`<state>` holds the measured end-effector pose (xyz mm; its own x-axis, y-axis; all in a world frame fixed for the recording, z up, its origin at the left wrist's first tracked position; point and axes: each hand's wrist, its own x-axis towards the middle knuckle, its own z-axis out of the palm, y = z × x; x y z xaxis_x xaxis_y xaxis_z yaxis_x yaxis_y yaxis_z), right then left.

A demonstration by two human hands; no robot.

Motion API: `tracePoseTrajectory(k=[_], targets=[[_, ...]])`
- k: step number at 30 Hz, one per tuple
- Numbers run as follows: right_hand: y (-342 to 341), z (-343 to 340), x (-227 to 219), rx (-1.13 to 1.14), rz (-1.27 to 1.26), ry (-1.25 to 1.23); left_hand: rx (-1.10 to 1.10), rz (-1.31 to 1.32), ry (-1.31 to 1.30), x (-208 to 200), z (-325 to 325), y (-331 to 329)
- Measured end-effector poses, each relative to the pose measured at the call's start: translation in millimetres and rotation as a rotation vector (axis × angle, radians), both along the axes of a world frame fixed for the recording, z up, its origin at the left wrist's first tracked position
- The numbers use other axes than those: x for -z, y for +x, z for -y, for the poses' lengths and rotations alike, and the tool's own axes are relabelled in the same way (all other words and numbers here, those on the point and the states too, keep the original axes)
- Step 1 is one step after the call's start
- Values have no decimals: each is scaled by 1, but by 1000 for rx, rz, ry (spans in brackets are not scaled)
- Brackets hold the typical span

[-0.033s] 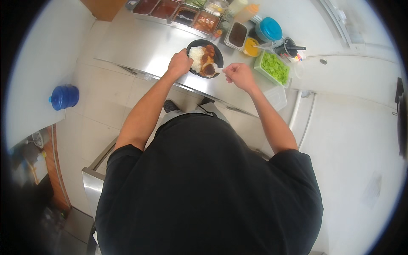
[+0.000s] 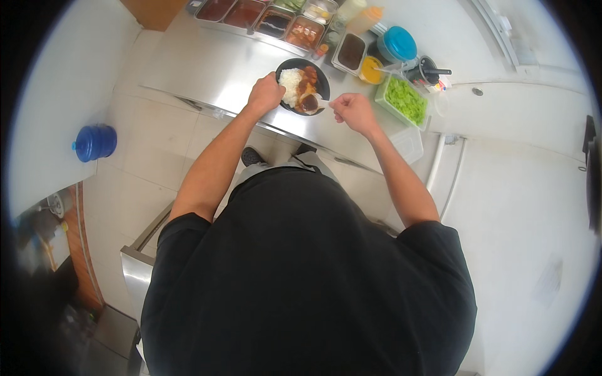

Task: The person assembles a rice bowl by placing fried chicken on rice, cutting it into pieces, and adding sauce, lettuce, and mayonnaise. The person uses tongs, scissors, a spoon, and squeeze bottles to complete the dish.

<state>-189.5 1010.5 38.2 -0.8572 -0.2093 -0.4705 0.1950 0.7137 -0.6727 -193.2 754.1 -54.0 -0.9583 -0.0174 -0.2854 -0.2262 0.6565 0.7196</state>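
Observation:
A round black bowl (image 2: 322, 76) of white rice (image 2: 291, 80) and orange-brown pieces in sauce (image 2: 308, 78) rests on the steel counter near its front edge. My left hand (image 2: 266, 94) is closed on the bowl's left rim, the thumb close to the rice. Pinched in the fingers of my right hand (image 2: 352, 110) is the short handle of a white spoon (image 2: 323, 103). The spoon's head, filled with dark brown sauce, is over the near right part of the bowl; whether it touches the food I cannot tell.
Behind the bowl, several steel pans (image 2: 304, 34) hold sauces and toppings. To the right stand a brown-filled container (image 2: 349, 51), a yellow cup (image 2: 371, 70), a blue-lidded tub (image 2: 400, 44), a black-handled pot (image 2: 429, 70) and a box of chopped lettuce (image 2: 406, 100). Squeeze bottles (image 2: 365, 20) stand behind.

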Motion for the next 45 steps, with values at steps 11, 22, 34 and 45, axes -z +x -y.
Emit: tracePoseTrajectory(k=[11, 22, 34, 45], targets=[[-10, 12, -10, -78, -66, 86, 3, 11, -3, 7, 4, -15], [-12, -1, -3, -23, -47, 67, -17, 73, -4, 9, 4, -14], [-24, 14, 10, -184, -181, 145, -11, -3, -14, 29, 7, -13], [-65, 6, 36, -103, -296, 147, -15, 37, 36, 30, 11, -10]])
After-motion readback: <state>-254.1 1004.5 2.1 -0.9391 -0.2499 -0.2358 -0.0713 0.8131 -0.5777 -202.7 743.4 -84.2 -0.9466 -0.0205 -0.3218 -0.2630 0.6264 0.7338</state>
